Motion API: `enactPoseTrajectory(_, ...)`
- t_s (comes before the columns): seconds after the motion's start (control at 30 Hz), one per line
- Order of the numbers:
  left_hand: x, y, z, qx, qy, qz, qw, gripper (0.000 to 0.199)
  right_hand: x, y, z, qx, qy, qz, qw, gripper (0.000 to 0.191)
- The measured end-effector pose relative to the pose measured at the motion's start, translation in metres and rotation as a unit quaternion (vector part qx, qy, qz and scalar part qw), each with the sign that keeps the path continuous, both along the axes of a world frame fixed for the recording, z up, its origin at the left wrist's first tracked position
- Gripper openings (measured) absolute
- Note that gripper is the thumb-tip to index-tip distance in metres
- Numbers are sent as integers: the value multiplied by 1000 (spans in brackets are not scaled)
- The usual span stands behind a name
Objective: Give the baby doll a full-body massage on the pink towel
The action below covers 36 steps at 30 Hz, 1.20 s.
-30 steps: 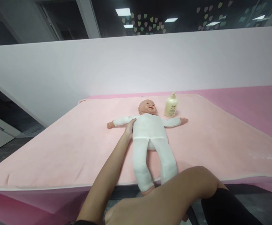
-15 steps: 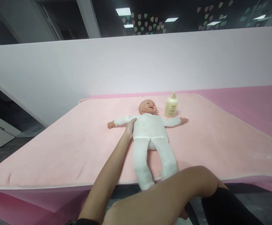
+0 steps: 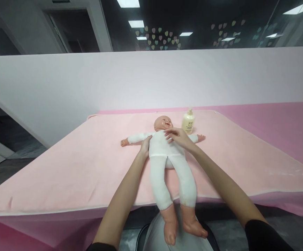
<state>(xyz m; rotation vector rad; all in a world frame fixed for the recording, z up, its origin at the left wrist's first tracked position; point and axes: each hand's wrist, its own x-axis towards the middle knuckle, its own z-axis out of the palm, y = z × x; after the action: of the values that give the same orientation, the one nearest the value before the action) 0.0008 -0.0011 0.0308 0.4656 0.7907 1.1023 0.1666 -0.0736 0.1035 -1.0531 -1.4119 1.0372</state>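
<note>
A baby doll [image 3: 164, 153] in a white one-piece suit lies on its back on a pale pink towel [image 3: 88, 164], arms spread, its bare feet hanging over the near edge. My left hand [image 3: 145, 145] rests against the doll's side under its arm. My right hand [image 3: 177, 136] lies flat on the doll's chest, fingers spread. Neither hand grips anything.
A cream pump bottle [image 3: 188, 122] stands on the towel just beyond the doll's shoulder. A pink table surface [image 3: 271, 122] extends to the right. A white partition wall [image 3: 141, 80] runs behind. A grey round stool or basin [image 3: 153, 237] sits below the doll's feet.
My right arm, folded low near the doll's feet before, has reached forward and its hand now lies on the doll's chest. The view tilted slightly; the left hand stayed put.
</note>
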Motion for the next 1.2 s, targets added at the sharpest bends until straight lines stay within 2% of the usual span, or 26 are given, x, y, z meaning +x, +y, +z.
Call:
enactPoseTrajectory(0.07, 0, -3, 4, 4, 1, -11, 1000, 24, 32, 27, -19, -62, 74, -120, 988, 16)
enactPoseTrajectory(0.1, 0, -4, 5, 9, -1, -17, 1000, 24, 47, 36, -28, -99, 136, -137, 976, 16)
enactPoseTrajectory(0.17, 0, -5, 7, 13, 1, -25, 1000, 23, 69, 45, -44, -165, 260, -141, 941, 16)
enactPoseTrajectory(0.23, 0, -4, 6, 5, 24, -16, 1000, 22, 83, 47, -55, -187, 338, -145, 911, 15)
enactPoseTrajectory(0.33, -1, 1, 2, -7, 61, -1, 998, 23, 90, 46, -63, -175, 363, -159, 901, 15)
enactPoseTrajectory(0.4, -1, 3, -1, -6, 64, -7, 998, 24, 92, 44, -65, -165, 329, -135, 920, 17)
enactPoseTrajectory(0.5, -1, 5, -4, -1, 57, -8, 998, 25, 95, 40, -65, -186, 191, -8, 964, 18)
enactPoseTrajectory(0.57, -1, 5, -4, -1, 54, -6, 999, 25, 97, 36, -63, -220, 65, 86, 970, 21)
enactPoseTrajectory(0.63, -1, 4, -3, -4, 54, -5, 999, 26, 97, 34, -61, -238, -17, 125, 963, 24)
enactPoseTrajectory(0.8, 1, 0, 2, -3, 44, -10, 999, 24, 100, 33, -57, -241, -43, 105, 964, 16)
enactPoseTrajectory(0.93, 2, -2, 2, 17, 23, -28, 999, 26, 102, 26, -50, -273, -162, 121, 941, 12)
enactPoseTrajectory(1.03, 2, -3, 3, 20, 20, -30, 999, 26, 94, 21, -44, -277, -225, 107, 928, 10)
enactPoseTrajectory(1.13, 3, -4, 4, 17, 15, -35, 999, 26, 79, 23, -47, -266, -233, 62, 933, 11)
enactPoseTrajectory(1.2, 4, -4, 5, 15, 19, -25, 999, 25, 68, 26, -54, -229, -211, -15, 950, 13)
